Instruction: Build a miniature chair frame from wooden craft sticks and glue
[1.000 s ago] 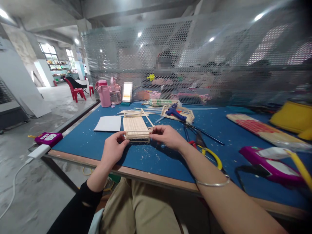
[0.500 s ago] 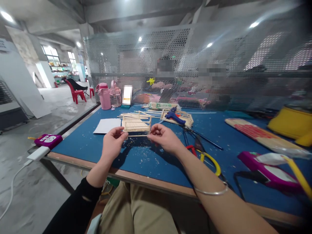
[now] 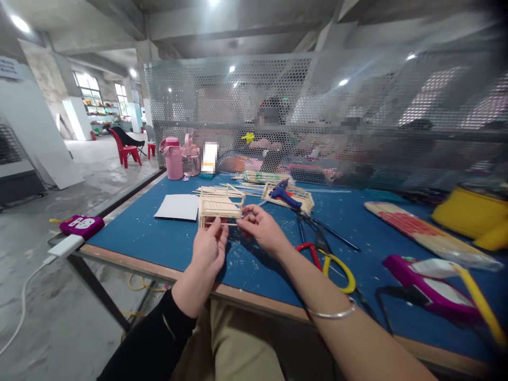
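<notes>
Table: blue top (image 3: 135,227) sprinkled with pale scraps, with a bare wood rim (image 3: 162,269) along the person's side.
Room: grey concrete floor (image 3: 93,177) off to the left, with a red chair (image 3: 129,151) standing on it; lamps shine overhead.
Back edge: a mesh screen (image 3: 214,100) stands along it, and a person (image 3: 270,140) shows blurrily through the holes.
Back left corner: a pink flask (image 3: 174,163) and a pink bottle (image 3: 192,163), side by side.
Frame: the little wooden frame (image 3: 219,205) sits mid-table towards the person, right of the white paper (image 3: 177,207), loose sticks (image 3: 201,191) behind it.
Left hand (image 3: 208,250): thumb and fingers closed on the frame's near left part.
Right hand (image 3: 260,228): fingertips pinched together at its near right corner; whether the thin front rod belongs to the frame, I cannot tell.
Right side: glue gun (image 3: 284,194) lying over a second frame (image 3: 306,202); red-and-yellow-handled tool (image 3: 349,278) beside the right forearm; stick pack (image 3: 423,230) and purple socket (image 3: 432,296) farther out.
Left corner: another purple socket (image 3: 82,226), right at the edge.
Elbow room: widest on the left, where only scraps dot the blue between paper and rim; tighter on the right, with tools close by.
</notes>
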The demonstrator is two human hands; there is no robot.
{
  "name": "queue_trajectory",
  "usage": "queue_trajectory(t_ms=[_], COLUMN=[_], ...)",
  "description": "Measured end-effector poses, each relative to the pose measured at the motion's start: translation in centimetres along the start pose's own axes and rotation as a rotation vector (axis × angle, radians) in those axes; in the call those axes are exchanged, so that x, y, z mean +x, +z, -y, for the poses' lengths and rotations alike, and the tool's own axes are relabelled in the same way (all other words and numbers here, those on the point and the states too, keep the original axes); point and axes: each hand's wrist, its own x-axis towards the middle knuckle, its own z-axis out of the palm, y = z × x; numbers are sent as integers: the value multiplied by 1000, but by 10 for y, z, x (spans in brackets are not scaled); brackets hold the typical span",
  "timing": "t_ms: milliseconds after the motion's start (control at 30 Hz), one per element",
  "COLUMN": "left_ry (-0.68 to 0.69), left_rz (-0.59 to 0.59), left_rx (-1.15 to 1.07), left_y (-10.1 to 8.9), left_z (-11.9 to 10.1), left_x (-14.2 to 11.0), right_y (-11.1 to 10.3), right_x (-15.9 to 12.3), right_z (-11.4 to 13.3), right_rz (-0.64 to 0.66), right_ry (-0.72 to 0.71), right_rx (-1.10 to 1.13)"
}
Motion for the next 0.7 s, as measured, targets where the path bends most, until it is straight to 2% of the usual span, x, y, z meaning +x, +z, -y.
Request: queue_trajectory(t_ms=[100, 300, 500, 700], left_ry=[-19, -48, -47, -13], left_rz=[27, 62, 75, 80], left_rx=[-84, -107, -58, -7], left_y=[1, 1, 2, 3], left_z=[1, -2, 3, 4], left_x=[-3, -9, -11, -12], right_y=[0, 1, 4, 8], right_x=[-1, -3, -4, -5], right_z=[2, 3, 9, 12], right_rz=[-19, 47, -89, -132], right_ry=[18, 23, -22, -27], right_rx=[71, 150, 195, 212])
